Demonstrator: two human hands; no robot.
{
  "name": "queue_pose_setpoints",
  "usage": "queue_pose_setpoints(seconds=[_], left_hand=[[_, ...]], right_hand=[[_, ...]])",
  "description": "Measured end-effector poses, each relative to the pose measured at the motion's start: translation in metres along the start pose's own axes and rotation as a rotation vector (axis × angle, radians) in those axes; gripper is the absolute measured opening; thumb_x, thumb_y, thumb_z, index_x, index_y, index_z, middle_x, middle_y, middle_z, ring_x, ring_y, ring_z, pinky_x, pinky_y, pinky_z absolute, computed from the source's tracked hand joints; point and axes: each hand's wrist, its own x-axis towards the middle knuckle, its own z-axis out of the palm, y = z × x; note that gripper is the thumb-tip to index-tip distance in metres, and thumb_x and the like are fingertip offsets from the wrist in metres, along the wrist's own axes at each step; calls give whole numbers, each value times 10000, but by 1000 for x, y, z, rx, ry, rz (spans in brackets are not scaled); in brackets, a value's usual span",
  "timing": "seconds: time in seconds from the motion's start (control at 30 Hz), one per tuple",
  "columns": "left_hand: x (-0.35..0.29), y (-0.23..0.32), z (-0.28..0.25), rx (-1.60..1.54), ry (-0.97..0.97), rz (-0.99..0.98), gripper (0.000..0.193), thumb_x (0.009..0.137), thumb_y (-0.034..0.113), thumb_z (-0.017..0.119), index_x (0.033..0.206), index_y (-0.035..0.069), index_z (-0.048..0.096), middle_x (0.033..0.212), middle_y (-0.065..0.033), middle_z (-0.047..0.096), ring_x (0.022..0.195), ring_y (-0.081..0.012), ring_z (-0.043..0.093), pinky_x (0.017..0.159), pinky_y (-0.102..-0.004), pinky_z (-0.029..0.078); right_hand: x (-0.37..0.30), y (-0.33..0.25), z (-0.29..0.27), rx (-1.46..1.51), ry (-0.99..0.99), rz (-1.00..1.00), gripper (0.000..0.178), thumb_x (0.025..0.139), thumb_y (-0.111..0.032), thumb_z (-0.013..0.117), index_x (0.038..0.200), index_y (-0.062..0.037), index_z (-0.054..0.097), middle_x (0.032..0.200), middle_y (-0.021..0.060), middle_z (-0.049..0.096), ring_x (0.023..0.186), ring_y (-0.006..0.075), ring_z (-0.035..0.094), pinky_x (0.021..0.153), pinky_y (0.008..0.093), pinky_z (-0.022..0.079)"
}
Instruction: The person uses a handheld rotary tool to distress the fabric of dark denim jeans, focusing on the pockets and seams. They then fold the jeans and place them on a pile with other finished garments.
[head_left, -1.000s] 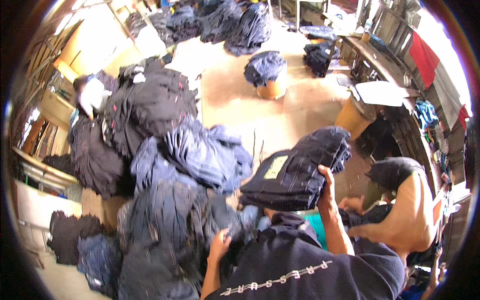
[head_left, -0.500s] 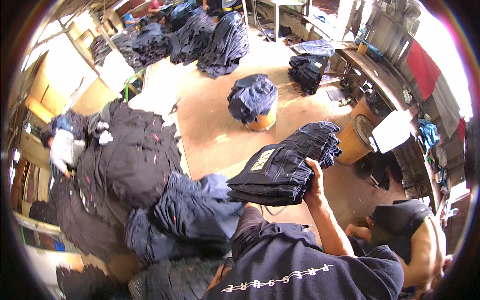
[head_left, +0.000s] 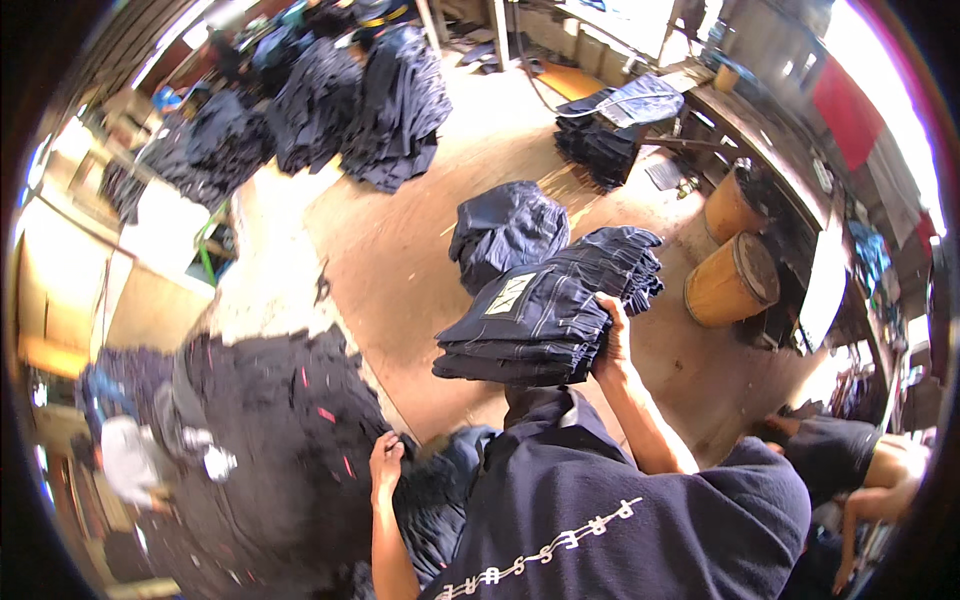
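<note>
My right hand [head_left: 613, 340] grips the edge of a stack of folded dark denim shorts [head_left: 545, 308] with gathered waists, pale stitching and a light patch on top. The stack is held up in front of my chest, above the floor. My left hand [head_left: 386, 462] is beside the large pile of black garments [head_left: 270, 440], with its fingers curled in; what they hold, if anything, is too small to make out. Between that pile and my body lie dark blue garments [head_left: 435, 500], partly hidden by my left arm.
Beyond the stack stands a garment-covered drum [head_left: 508, 228]. Yellow drums [head_left: 733, 280] stand beside the bench [head_left: 765, 145] at right. Tall garment heaps [head_left: 398, 115] line the far side. One person [head_left: 130, 460] is at the left, another [head_left: 850, 460] at the lower right.
My left hand has come up into view beside the black pile. The view has turned; the stack stays in my right hand, now overlapping the covered drum.
</note>
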Motion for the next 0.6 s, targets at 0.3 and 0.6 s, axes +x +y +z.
queue_pose_setpoints(seconds=[0.3, 0.6], left_hand=[[209, 21, -65, 451, -254, 76, 372, 1026, 136, 675, 1350, -45, 654, 1256, -126, 713, 1034, -206, 694, 894, -366, 577], [479, 37, -153, 506, -630, -229, 213, 1020, 180, 680, 1157, 16, 678, 1046, -65, 707, 862, -174, 669, 727, -358, 556]], right_hand=[[182, 67, 104, 119, 316, -182, 459, 857, -245, 842, 1209, 1, 681, 1039, 99, 747, 873, 248, 758, 833, 428, 661], [260, 112, 219, 180, 425, -444, 430, 895, -309, 763, 1192, -5, 692, 1050, 88, 750, 900, 223, 763, 814, 400, 663]])
